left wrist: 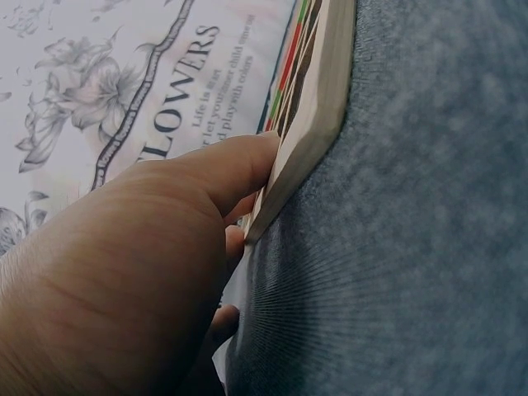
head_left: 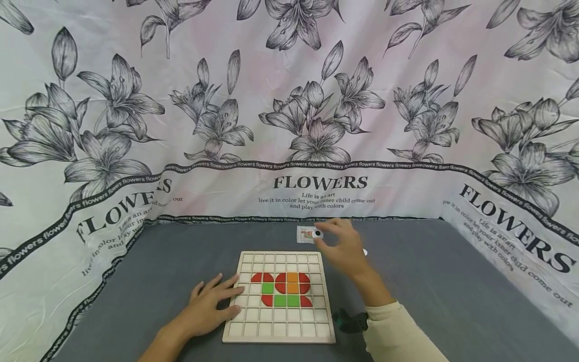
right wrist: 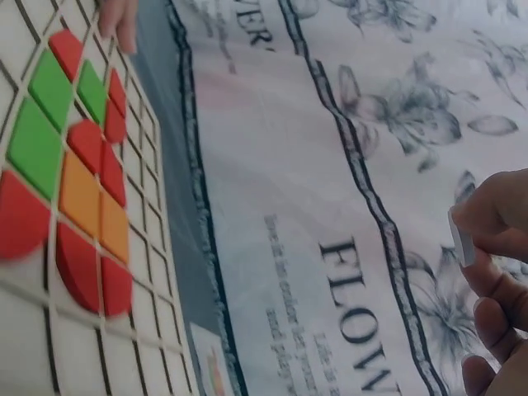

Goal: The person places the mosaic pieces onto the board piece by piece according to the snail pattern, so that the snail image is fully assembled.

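Note:
A wooden grid board (head_left: 279, 340) lies on the grey table, with red, green and orange pieces set in its middle cells. My left hand (head_left: 210, 306) rests at the board's left edge, fingers spread, and in the left wrist view the thumb (left wrist: 239, 169) touches the board's rim. Above the far right of the board, my right hand (head_left: 341, 249) pinches a small white disc with a black dot (head_left: 317, 234) between thumb and index finger. The right wrist view shows this disc (right wrist: 462, 238) edge-on, thin and pale.
Behind the board lies a small printed card (head_left: 304, 235), partly covered by the disc and fingers. A small white piece (head_left: 365, 252) sits just right of the right hand. A dark strap-like object (head_left: 350, 322) is beside the right sleeve. A flower-printed cloth (head_left: 321, 196) closes off the table's back and sides.

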Demonstrator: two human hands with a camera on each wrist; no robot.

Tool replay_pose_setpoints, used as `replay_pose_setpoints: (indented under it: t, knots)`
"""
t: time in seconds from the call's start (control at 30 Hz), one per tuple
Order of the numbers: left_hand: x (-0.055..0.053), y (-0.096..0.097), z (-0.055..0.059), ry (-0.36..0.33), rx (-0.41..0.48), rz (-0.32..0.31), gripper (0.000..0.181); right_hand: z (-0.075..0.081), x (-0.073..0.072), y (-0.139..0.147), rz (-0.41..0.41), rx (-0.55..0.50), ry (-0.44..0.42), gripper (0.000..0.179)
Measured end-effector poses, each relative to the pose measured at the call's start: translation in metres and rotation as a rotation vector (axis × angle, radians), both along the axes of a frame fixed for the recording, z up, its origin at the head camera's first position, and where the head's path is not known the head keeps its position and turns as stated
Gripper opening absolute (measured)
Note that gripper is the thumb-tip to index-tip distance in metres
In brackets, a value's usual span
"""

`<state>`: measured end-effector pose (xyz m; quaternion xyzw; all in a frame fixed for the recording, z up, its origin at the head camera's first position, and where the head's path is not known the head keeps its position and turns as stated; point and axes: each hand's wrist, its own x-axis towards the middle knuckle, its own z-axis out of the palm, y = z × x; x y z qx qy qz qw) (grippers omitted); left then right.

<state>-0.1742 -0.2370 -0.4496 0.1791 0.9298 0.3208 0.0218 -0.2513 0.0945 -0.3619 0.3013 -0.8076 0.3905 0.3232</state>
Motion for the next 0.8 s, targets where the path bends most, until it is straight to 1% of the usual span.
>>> replay_pose_setpoints:
  t: [0.1,0.27,0.4,0.57,0.7,0.8]
  knots:
    - [0.000,0.000,-0.001,0.005,0.000,0.002,0.053,-0.001,-0.001,-0.012,0.016,0.007,-0.041,0.028]
    - [0.000,0.001,-0.001,0.001,-0.005,0.008,0.054,-0.005,-0.003,-0.030,0.048,0.004,-0.140,0.027]
    - [-0.001,0.000,-0.001,-0.001,-0.001,0.006,0.054,-0.013,-0.005,-0.045,0.063,0.018,-0.193,0.026]
    - [-0.001,0.002,0.001,-0.001,-0.003,0.008,0.053,-0.024,-0.011,-0.063,0.104,0.047,-0.247,0.024]
    - [-0.001,0.004,0.002,-0.006,-0.011,0.016,0.052,-0.033,-0.016,-0.075,0.140,0.076,-0.327,0.023]
    - [-0.002,0.005,0.003,-0.012,-0.018,0.023,0.052,-0.038,-0.019,-0.081,0.150,0.104,-0.401,0.024]
